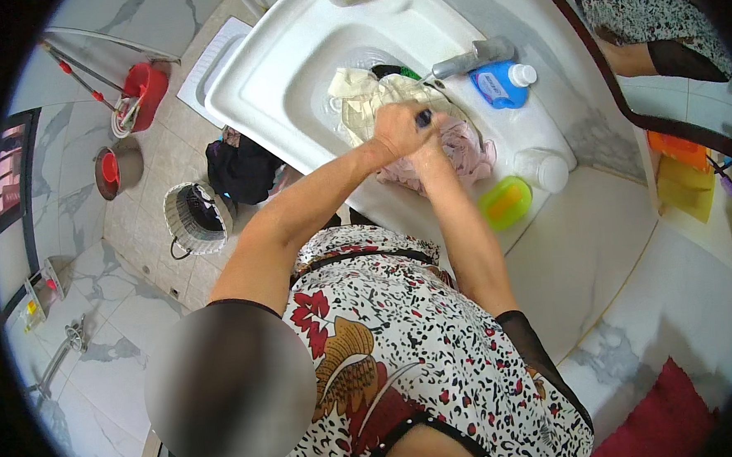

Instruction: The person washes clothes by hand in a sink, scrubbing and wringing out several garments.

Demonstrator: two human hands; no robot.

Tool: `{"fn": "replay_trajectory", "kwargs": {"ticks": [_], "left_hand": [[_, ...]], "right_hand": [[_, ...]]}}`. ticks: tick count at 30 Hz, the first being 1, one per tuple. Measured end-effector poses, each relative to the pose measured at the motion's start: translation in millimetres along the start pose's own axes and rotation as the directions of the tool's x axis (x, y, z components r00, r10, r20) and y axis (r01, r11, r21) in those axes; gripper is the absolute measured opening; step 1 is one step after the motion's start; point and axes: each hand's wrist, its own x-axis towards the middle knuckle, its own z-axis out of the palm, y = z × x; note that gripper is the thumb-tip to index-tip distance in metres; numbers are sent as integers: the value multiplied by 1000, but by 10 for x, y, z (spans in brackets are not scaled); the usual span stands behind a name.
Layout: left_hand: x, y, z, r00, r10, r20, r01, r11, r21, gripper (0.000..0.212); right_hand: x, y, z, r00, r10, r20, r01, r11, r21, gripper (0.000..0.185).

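Note:
Both my hands are pressed together over the right side of a white washbasin (259, 79). My left hand (397, 127) is curled in a fist, and a small bunched dark item (423, 119), apparently cloth, pokes out where the hands meet. My right hand (429, 148) closes against it from the other side, its fingertips mostly hidden. Under and beside my hands lies a crumpled pink cloth (464, 152) on the basin's edge. A cream cloth (356, 98) lies wet in the bowl, beneath the metal tap (457, 67). Behind it shows a black and green item (395, 71).
Along the basin's right ledge stand a blue bottle (492, 88), a white-lidded container (543, 169) and a green soap dish (507, 212) with orange soap. On the left floor are black clothes (242, 170), a wicker basket (186, 228), a metal bucket (130, 166) and a red mop bucket (151, 97).

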Motion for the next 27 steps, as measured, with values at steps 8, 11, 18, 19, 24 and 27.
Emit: {"fn": "replay_trajectory", "kwargs": {"ticks": [8,11,18,19,24,27], "left_hand": [[-48,-54,111,956,-293,32,291,955,52,51],[-56,-184,121,951,-305,54,301,951,73,45],[-101,-151,-31,940,-340,44,341,940,-24,45],[-149,27,29,970,-241,33,243,968,-68,44],[-37,-269,109,906,-423,22,419,903,92,47],[68,-856,94,857,-512,-57,515,850,110,54]], "right_hand": [[54,18,-149,995,-96,16,97,995,-37,39],[142,140,-190,993,63,100,-76,989,128,32],[92,148,-14,999,-21,42,22,1000,-11,30],[157,51,-171,963,-35,268,105,963,-249,32],[194,184,-178,989,116,89,-116,993,-9,40],[229,275,47,988,149,-28,-152,983,-101,28]]}}
